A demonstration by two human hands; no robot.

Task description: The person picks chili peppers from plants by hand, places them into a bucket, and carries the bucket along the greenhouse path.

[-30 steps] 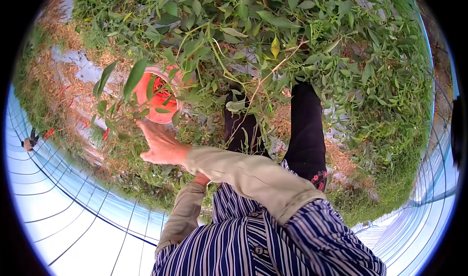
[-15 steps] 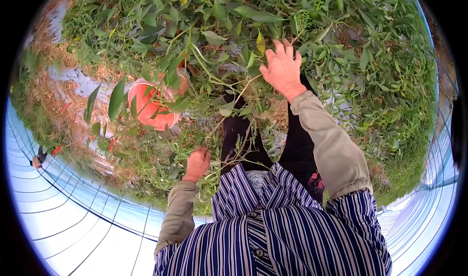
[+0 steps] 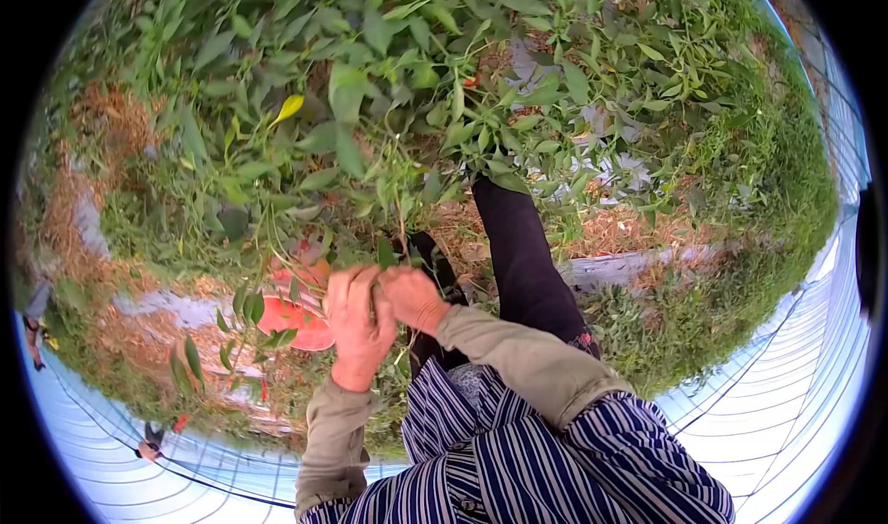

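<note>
My left hand (image 3: 359,319) and my right hand (image 3: 412,295) meet in front of my legs, fingers curled in and touching. A thin plant stem (image 3: 403,219) rises from beside them; what lies inside the fingers is too small to make out. Just left of my left hand is a red bucket (image 3: 291,322), partly behind leaves. Leafy green plants (image 3: 347,94) spread above both hands, with a yellow leaf (image 3: 289,109) among them. A small red pepper (image 3: 472,82) shows between the leaves.
Dark-trousered legs (image 3: 525,256) stand among the plants. Dry straw (image 3: 615,231) and pale ground sheeting (image 3: 638,265) lie between rows. At the far left edge another person (image 3: 150,445) is partly visible, small and distant. Blue netting with dark lines surrounds the field.
My right hand has come down from the upper leaves to meet my left hand, which has closed in beside it. The view has shifted, and the bucket now appears lower.
</note>
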